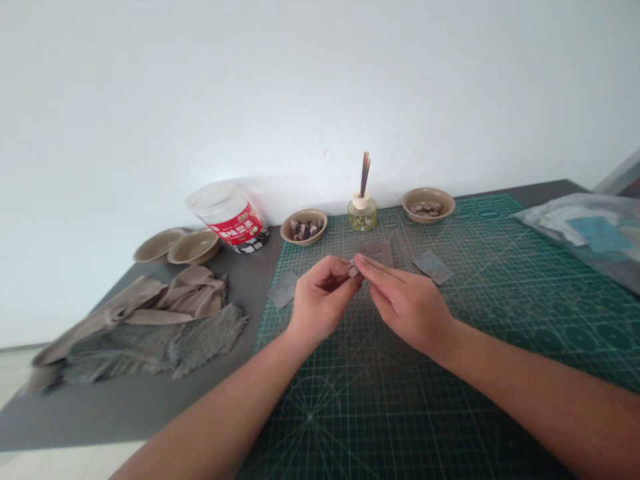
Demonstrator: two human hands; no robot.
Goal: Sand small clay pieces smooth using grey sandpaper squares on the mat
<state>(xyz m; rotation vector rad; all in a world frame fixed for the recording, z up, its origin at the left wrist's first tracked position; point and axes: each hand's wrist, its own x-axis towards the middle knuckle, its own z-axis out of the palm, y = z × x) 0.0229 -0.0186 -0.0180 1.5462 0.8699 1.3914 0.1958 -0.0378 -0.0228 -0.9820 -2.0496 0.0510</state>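
Note:
My left hand (323,298) and my right hand (403,300) meet above the green cutting mat (450,373). Their fingertips pinch a small pale stone (354,271) between them. Just behind the fingers lies a grey sanding sheet (377,252). Two more grey sheets lie on the mat, one to the left (283,289) and one to the right (433,266). A bowl of small stones (303,227) stands behind my left hand, and another bowl with stones (429,203) stands behind my right hand.
A reed diffuser bottle (363,212) stands between the two bowls. A tipped plastic jar with a red label (229,217) and two empty bowls (177,245) sit at the back left. Folded brown cloths (150,320) lie left of the mat. A plastic bag (585,233) lies far right.

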